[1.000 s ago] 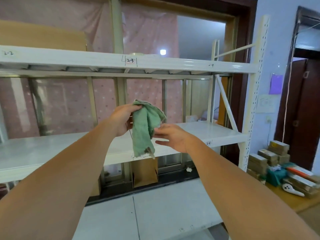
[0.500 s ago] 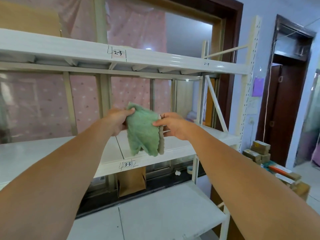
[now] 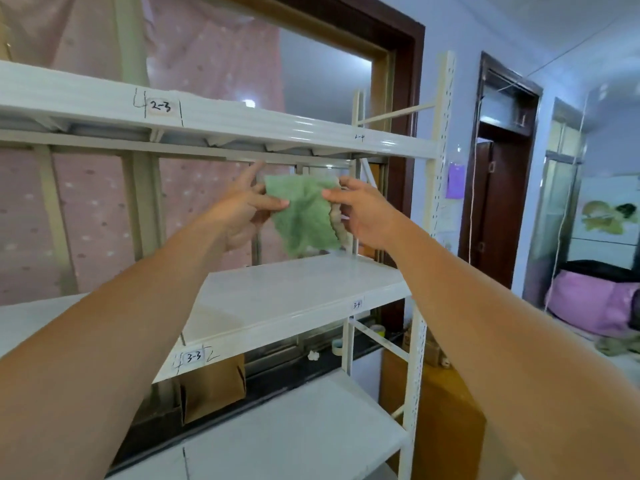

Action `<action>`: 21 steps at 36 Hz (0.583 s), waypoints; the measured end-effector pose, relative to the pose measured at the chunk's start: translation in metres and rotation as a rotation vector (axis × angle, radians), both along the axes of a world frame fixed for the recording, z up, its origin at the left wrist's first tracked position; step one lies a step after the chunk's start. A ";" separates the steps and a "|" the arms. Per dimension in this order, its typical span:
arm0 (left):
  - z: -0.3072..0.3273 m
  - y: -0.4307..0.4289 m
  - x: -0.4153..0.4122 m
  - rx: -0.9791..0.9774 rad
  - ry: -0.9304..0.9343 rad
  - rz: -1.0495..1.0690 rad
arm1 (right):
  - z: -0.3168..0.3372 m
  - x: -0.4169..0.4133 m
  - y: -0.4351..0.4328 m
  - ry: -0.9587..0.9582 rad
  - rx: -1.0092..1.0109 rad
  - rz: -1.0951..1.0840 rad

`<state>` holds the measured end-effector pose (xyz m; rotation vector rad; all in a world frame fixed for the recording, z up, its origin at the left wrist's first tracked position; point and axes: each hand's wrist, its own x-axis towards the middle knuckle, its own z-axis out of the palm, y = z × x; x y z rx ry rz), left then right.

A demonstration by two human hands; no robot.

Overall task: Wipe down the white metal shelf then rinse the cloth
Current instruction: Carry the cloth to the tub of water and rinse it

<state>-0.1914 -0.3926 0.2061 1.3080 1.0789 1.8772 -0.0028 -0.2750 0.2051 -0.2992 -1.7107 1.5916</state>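
A green cloth (image 3: 304, 216) hangs spread between my two hands in front of the white metal shelf (image 3: 284, 299). My left hand (image 3: 242, 213) pinches its upper left corner, index finger pointing up toward the underside of the upper shelf board (image 3: 242, 123). My right hand (image 3: 363, 216) pinches the upper right edge. The cloth is held in the air above the right end of the middle board, just below the upper board.
The shelf's perforated right upright (image 3: 440, 174) stands close to my right hand. A brown paper bag (image 3: 211, 386) sits behind the lower board. A dark wooden doorway (image 3: 502, 188) and a pink bundle (image 3: 588, 303) lie to the right.
Both hands have lifted the cloth higher and to the right and pulled it open from a bunched fold into a flat spread. My view has turned right toward the shelf's end.
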 end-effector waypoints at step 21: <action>-0.007 0.056 0.035 -0.120 0.502 0.164 | -0.015 0.089 0.060 -0.185 0.258 -0.216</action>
